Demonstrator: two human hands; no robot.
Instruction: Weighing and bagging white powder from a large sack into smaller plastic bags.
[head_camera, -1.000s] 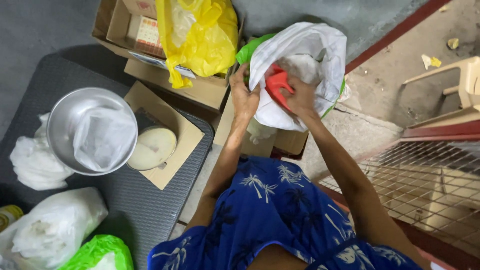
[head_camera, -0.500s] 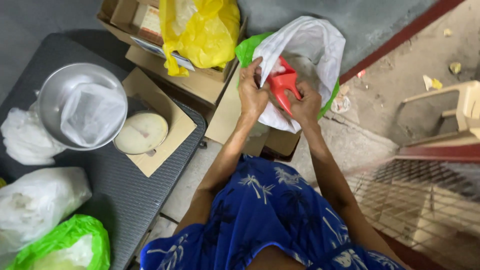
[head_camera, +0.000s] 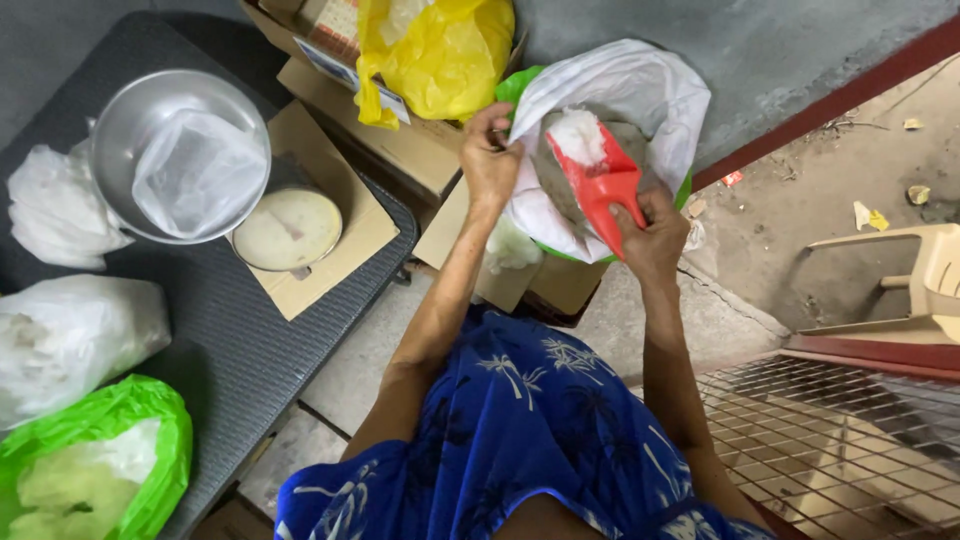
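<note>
A: State the step in hand.

B: Scooping. The right hand (head_camera: 655, 235) has its fingers closed round the handle of a red scoop (head_camera: 598, 180), which carries a heap of white granular material and sits inside the mouth of a white sack (head_camera: 640, 95). The left hand (head_camera: 488, 160) pinches the sack's rim, holding the mouth open.

A: What does the next move call for?

B: By my judgement, keep the scoop level while lifting it clear of the rim; tilt would spill the load. The left-hand pinch should hold until the scoop is out.

A: List containers and contents.

B: The sack holds the same white material, possibly rice or sugar; the view is too coarse to confirm. A metal bowl (head_camera: 130, 120) on a dial scale (head_camera: 290, 230) is lined with a clear plastic bag (head_camera: 200, 170), apparently empty. On the dark table (head_camera: 230, 340), a green bag (head_camera: 120, 420) holds pale material; a white bag (head_camera: 70, 335) lies beside it. A yellow bag (head_camera: 440, 55) rests in a cardboard box (head_camera: 420, 150).
</note>
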